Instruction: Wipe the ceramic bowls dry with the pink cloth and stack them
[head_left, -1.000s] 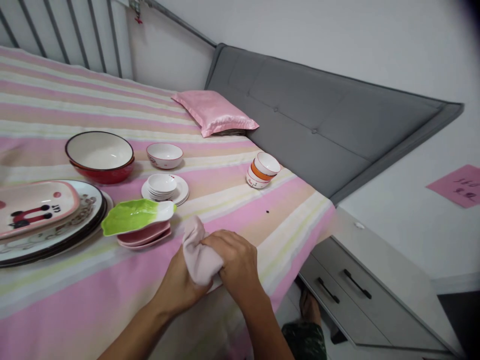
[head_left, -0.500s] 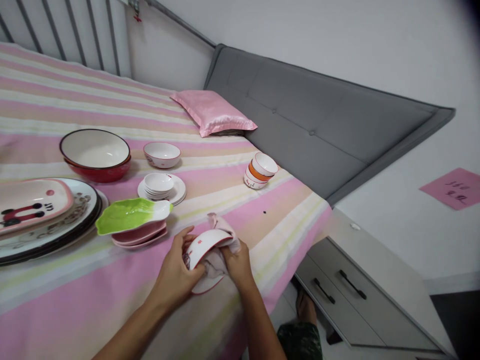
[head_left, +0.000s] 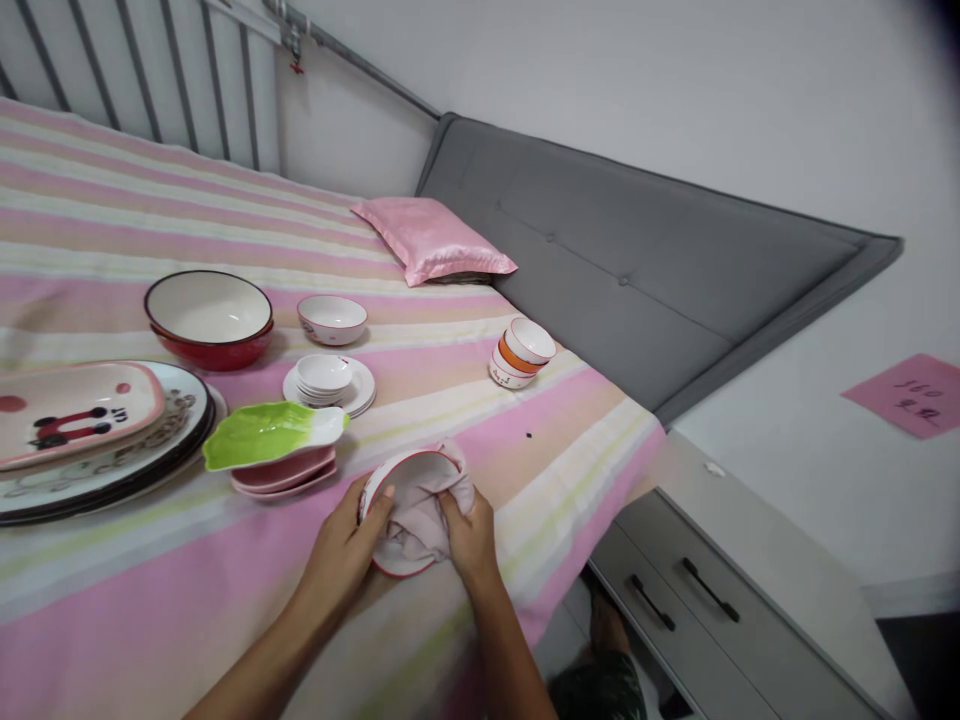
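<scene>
A white bowl (head_left: 409, 470) with a thin red rim is tilted in front of me, its inside facing me. My left hand (head_left: 351, 535) grips its left side, thumb over the rim and fingers behind. My right hand (head_left: 466, 530) is closed on a pale pink cloth (head_left: 420, 515), which is bunched inside the bowl and folds over its right edge. The fingertips of the right hand are partly covered by the cloth. Left of the hands, a green leaf-shaped dish (head_left: 262, 435) rests on pink dishes (head_left: 289, 472).
On the striped bedspread (head_left: 187, 570) stand small white dishes on plates (head_left: 364, 385), a patterned bowl (head_left: 334, 322), red bowls (head_left: 214, 350), stacked platters (head_left: 176, 395) and stacked small bowls (head_left: 516, 372). A pink pillow (head_left: 435, 240) lies by the grey headboard (head_left: 585, 240). A drawer cabinet (head_left: 697, 590) is at right.
The bowl has turned so its inside now faces me, showing the cloth within. My left thumb has moved onto the rim. The whole view has shifted slightly.
</scene>
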